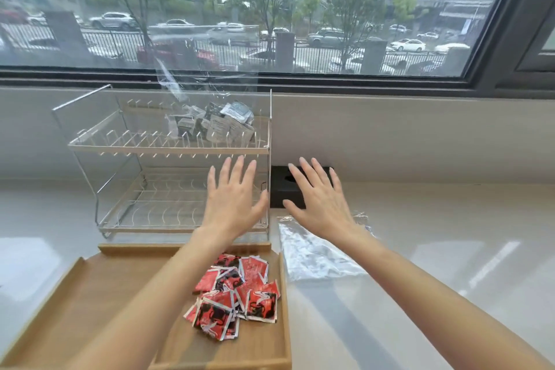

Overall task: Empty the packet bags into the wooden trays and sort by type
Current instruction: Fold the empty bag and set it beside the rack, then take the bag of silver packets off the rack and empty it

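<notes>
A pile of red and black packets (pixel 237 294) lies in the right part of a wooden tray (pixel 90 288) near me. An empty clear plastic bag (pixel 312 255) lies flat on the counter just right of the tray. A second clear bag holding grey and white packets (pixel 219 122) stands on the top shelf of a wire rack (pixel 135 147). My left hand (pixel 232 198) is raised with fingers spread, in front of the rack's right side. My right hand (pixel 318 198) is also spread, above the empty bag. Neither hand holds anything.
A black box (pixel 285 192) stands against the wall right of the rack, partly behind my right hand. The white counter (pixel 435 249) stretches to the right. A large window (pixel 270 9) runs along the back.
</notes>
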The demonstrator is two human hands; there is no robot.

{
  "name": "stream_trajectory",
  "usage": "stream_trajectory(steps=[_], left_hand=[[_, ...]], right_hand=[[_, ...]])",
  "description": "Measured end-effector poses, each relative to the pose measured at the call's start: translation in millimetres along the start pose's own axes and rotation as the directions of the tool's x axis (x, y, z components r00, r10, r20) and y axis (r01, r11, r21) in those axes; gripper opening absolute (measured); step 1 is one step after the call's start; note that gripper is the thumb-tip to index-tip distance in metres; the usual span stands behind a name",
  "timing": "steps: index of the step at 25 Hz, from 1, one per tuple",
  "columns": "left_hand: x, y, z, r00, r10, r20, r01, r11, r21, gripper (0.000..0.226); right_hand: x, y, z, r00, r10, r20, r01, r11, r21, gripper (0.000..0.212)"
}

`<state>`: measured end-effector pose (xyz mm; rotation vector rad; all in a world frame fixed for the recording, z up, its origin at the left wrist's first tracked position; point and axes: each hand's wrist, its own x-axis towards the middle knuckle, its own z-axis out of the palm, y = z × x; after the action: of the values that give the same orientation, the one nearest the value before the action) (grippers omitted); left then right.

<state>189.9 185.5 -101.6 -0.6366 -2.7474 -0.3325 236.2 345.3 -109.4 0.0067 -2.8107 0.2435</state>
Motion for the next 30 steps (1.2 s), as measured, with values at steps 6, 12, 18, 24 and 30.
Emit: stream_trajectory(steps=[6, 12, 18, 24, 30], left_hand=[[18.6, -59.7, -48.1, 0.996, 0.023, -0.089, -0.035, 0.991, -0.126, 0.063], [55.6, -121.0, -82.3, 0.996, -0.011, -0.09, -0.026, 0.916, -0.399, 0.061], [94.7, -168.4, -104.1, 0.994, -0.089, -0.062, 0.042, 0.842, -0.538, 0.057], [146.4, -200.4, -97.7, 0.979, -0.201, 0.026, 0.178, 0.79, -0.587, 0.054], [192.4, -231.8, -64.8, 0.946, -0.285, 0.156, 0.324, 0.783, -0.531, 0.061]], right_hand=[[37.2, -62.6, -22.8, 0.995, -0.011, -0.094, 0.017, 0.997, 0.069, 0.065], [85.9, -107.2, -31.4, 0.987, 0.022, -0.156, 0.004, 0.986, 0.167, 0.065], [139.4, -120.4, -33.9, 0.988, 0.127, -0.088, -0.087, 0.928, 0.362, 0.066], [194.6, -113.3, -34.2, 0.957, 0.286, 0.04, -0.26, 0.789, 0.557, 0.067], [247.5, -88.5, -9.0, 0.872, 0.456, 0.178, -0.461, 0.639, 0.616, 0.074]])
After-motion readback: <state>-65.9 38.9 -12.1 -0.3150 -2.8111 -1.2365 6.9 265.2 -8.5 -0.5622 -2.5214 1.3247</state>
